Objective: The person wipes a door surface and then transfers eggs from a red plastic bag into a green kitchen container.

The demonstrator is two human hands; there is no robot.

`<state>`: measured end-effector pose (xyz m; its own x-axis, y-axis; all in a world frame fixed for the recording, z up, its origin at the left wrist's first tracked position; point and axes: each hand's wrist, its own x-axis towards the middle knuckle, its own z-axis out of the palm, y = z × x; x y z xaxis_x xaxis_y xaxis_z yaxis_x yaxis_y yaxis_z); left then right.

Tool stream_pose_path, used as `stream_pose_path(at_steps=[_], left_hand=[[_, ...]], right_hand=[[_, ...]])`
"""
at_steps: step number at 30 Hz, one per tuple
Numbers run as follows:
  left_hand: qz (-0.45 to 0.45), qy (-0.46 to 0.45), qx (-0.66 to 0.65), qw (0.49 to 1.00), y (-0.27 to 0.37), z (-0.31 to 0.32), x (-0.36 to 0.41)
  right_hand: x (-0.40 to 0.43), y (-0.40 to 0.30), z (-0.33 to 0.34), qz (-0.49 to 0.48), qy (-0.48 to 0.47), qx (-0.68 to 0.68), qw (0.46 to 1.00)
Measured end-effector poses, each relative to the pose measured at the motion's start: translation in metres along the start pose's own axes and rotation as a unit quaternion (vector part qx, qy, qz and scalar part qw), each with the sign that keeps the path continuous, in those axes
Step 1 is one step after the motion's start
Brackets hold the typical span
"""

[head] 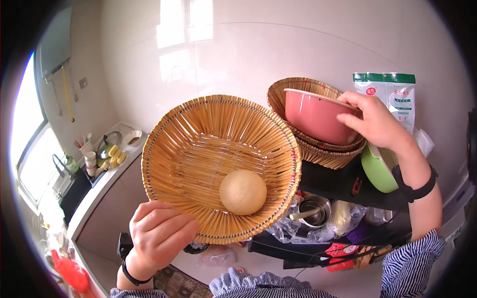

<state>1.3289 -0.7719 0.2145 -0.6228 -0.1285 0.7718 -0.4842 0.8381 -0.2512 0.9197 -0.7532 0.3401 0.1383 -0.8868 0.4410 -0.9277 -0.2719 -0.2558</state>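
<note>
My left hand grips the near left rim of a large round woven straw basket, which is tilted towards me. A smooth, pale round ball, which looks like dough, lies inside it. My right hand holds the right rim of a pink bowl, thumb on the outer side and fingers over the edge. That bowl sits tilted in a stack of woven baskets on a black shelf. Beside the stack, below my right forearm, a green bowl leans on its side.
On the black shelf lies a small red object; a printed bag stands behind. Lower down are a metal pot and plastic bags. The counter at left holds cups, a kettle, a bowl and yellow items.
</note>
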Motion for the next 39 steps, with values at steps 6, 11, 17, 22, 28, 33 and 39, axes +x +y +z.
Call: stream_pose_path(at_steps=[6, 11, 17, 22, 28, 33, 39], left_hand=[[-0.003, 0.007, 0.003, 1.0, 0.003, -0.001, -0.001], [-0.003, 0.004, -0.012, 1.0, 0.003, 0.002, 0.0], [-0.025, -0.001, -0.025, 0.999, 0.004, 0.0, -0.001], [-0.055, 0.016, -0.022, 0.998, 0.005, 0.003, -0.006], [-0.05, 0.028, 0.002, 0.998, 0.002, -0.005, -0.008], [-0.056, 0.034, 0.01, 0.998, -0.001, 0.0, -0.01], [-0.021, 0.022, 0.01, 0.999, 0.0, 0.002, 0.003]], right_hand=[[0.002, 0.0, 0.002, 0.025, 0.009, -0.083, 0.996], [0.0, 0.002, 0.005, -0.034, 0.143, -0.142, 0.979], [0.006, -0.02, -0.015, -0.143, 0.253, -0.206, 0.934], [0.006, -0.008, -0.014, -0.122, 0.227, -0.256, 0.932], [-0.001, 0.003, -0.016, -0.103, 0.232, -0.239, 0.937], [-0.003, 0.001, -0.013, -0.118, 0.227, -0.229, 0.939], [-0.006, 0.013, 0.014, -0.11, 0.151, -0.245, 0.951]])
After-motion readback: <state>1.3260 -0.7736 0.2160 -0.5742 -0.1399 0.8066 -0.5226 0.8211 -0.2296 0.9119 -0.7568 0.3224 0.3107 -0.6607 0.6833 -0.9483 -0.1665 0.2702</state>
